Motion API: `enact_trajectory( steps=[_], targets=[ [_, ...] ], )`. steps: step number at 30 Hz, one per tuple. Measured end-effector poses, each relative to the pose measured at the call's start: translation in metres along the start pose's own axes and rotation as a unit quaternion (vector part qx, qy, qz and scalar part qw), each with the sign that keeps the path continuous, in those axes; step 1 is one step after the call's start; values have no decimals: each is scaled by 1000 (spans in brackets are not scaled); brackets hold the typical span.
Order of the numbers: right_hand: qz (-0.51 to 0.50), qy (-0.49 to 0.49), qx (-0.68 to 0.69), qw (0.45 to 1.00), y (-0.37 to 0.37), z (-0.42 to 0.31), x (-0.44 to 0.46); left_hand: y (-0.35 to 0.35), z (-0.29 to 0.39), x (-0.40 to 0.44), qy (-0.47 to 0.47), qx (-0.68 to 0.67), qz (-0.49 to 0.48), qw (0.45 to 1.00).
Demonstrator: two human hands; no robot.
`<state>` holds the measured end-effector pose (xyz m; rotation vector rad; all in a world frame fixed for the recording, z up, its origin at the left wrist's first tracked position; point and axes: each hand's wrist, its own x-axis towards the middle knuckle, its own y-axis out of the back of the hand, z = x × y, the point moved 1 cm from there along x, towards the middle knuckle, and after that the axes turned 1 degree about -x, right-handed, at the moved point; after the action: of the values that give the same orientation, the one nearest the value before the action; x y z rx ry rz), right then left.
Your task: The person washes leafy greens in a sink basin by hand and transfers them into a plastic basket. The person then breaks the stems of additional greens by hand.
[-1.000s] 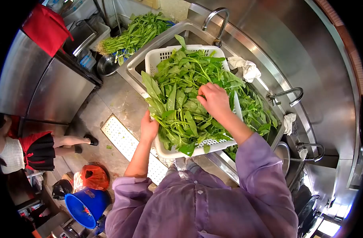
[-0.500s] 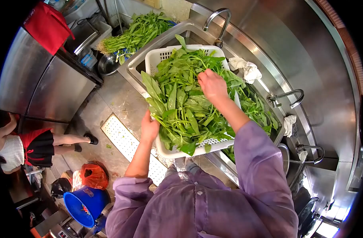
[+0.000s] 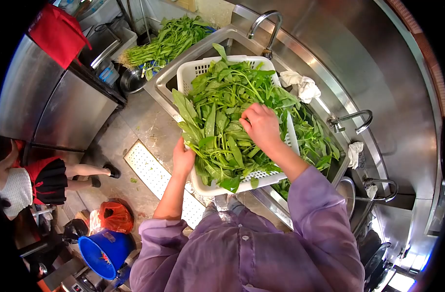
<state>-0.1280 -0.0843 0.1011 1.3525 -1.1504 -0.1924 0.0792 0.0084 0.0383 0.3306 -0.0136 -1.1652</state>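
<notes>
A white plastic basket [image 3: 210, 189] heaped with leafy greens [image 3: 222, 117] is tilted over the sink's front edge. My left hand [image 3: 183, 156] grips its left rim, with the fingertips partly hidden under leaves. Over the right half of the heap is my right hand [image 3: 262, 125], its fingers curled inward just above or on the leaves. Whether anything is pinched in them is hidden. More loose greens [image 3: 312, 138] lie in the sink basin to the right, beside the basket.
Faucets [image 3: 267, 29] line the sink's [image 3: 166, 80] back edge, with white cloths [image 3: 300, 86] near them. A bunch of greens [image 3: 171, 44] stands at the far left. A blue bucket [image 3: 103, 253] and an orange bag [image 3: 115, 216] are on the floor. Another person [image 3: 35, 182] is at left.
My right hand has moved down toward me across the greens, from the upper part of the heap to its middle right. My left hand stays on the basket's rim.
</notes>
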Motion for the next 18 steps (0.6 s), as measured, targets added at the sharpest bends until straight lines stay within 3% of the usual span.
enact_trajectory(
  steps=[3,9,12,18],
  targets=[
    [35,-57,0,998,2,-6,1,0,-3,0,8,-12,-5,1000],
    [37,-7,25,999,-11,-5,1,-1,-19,7,-5,-50,9,999],
    [40,-21,34,998,-7,-8,1,0,-8,2,8,-5,6,1000],
    [34,21,-60,997,2,-30,-8,-1,-9,3,-5,-18,2,1000]
  ],
)
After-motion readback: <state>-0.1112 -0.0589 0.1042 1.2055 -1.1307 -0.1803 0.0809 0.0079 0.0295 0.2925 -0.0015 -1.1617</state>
